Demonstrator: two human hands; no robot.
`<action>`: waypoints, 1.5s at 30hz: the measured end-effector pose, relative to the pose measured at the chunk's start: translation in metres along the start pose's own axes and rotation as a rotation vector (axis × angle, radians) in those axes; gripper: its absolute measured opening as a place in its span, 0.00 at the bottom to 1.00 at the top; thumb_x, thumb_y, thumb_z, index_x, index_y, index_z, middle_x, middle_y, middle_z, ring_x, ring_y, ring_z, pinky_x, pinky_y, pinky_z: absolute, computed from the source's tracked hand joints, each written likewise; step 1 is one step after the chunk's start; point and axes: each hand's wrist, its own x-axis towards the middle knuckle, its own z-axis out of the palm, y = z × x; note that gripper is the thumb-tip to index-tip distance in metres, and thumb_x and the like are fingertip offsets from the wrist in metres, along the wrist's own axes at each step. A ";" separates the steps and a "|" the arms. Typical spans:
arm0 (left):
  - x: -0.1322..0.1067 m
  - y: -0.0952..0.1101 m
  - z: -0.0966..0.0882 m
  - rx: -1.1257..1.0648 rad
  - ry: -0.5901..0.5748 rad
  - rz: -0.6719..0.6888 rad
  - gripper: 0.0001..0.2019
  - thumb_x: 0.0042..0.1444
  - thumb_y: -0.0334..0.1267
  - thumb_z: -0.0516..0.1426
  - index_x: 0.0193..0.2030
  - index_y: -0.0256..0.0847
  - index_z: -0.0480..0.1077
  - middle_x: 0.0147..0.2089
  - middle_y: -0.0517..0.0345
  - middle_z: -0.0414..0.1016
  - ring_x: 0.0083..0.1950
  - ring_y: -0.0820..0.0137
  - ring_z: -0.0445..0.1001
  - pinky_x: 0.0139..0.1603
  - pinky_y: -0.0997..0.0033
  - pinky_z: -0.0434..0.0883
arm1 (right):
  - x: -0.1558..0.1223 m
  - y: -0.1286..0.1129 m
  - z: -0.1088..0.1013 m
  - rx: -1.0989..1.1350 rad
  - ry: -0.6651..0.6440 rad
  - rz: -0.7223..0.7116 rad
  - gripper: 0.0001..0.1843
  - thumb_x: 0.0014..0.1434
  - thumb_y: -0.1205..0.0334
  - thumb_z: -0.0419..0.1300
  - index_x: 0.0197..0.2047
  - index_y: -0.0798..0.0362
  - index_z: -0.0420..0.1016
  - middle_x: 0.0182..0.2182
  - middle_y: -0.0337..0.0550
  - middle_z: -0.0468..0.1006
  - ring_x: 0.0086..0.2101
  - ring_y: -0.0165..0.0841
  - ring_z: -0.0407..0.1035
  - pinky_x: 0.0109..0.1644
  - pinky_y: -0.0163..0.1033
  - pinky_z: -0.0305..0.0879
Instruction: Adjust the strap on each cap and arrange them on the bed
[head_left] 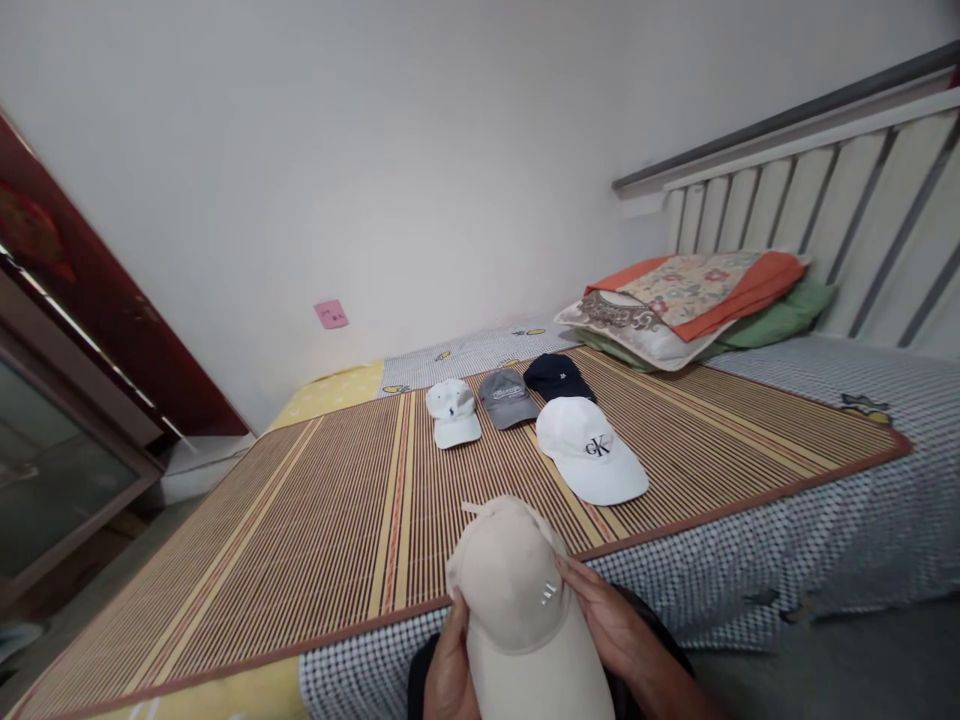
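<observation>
A beige baseball cap [510, 580] with a small silver mark is held at the near edge of the bed, its brim toward me. My left hand [452, 660] grips its left side, and my right hand [604, 615] grips the right side near the mark. The fingers under the cap are hidden. Beyond it on the mat lie a white cap with black letters [589, 450], a white cap with a small dark logo [453, 412], a grey cap [508, 398] and a navy cap [559, 377].
A striped bamboo mat [322, 540] covers much of the bed, over a checked sheet [810, 550]. Stacked pillows [675, 300] lie at the right by a white slatted headboard [780, 200]. A pink note [331, 314] is on the wall. A dark red door [97, 270] stands left.
</observation>
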 end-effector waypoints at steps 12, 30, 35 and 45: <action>-0.005 0.002 0.002 -0.049 0.294 0.054 0.17 0.62 0.37 0.62 0.57 0.49 0.78 0.54 0.48 0.83 0.61 0.48 0.76 0.71 0.42 0.61 | -0.003 -0.003 -0.005 -0.049 -0.045 -0.002 0.23 0.50 0.54 0.77 0.49 0.51 0.84 0.46 0.49 0.87 0.51 0.48 0.78 0.64 0.54 0.64; -0.002 0.013 -0.003 -0.059 0.024 0.088 0.16 0.67 0.31 0.54 0.52 0.45 0.81 0.53 0.53 0.84 0.61 0.56 0.77 0.74 0.53 0.57 | -0.001 -0.007 -0.003 -0.049 -0.066 -0.032 0.22 0.51 0.56 0.76 0.49 0.51 0.83 0.46 0.49 0.87 0.52 0.47 0.77 0.65 0.53 0.62; -0.004 0.019 0.011 0.000 -0.151 0.096 0.18 0.71 0.38 0.48 0.57 0.49 0.78 0.57 0.54 0.81 0.67 0.56 0.71 0.76 0.54 0.51 | -0.003 -0.006 -0.006 -0.043 -0.154 -0.020 0.22 0.53 0.59 0.74 0.52 0.50 0.82 0.48 0.50 0.86 0.53 0.47 0.77 0.66 0.53 0.62; -0.001 0.034 0.016 -0.010 -0.292 0.122 0.21 0.74 0.41 0.43 0.63 0.47 0.73 0.62 0.54 0.77 0.67 0.61 0.71 0.76 0.60 0.50 | -0.003 -0.002 -0.012 -0.030 -0.200 -0.010 0.27 0.50 0.59 0.75 0.55 0.51 0.81 0.46 0.52 0.86 0.53 0.50 0.76 0.65 0.57 0.63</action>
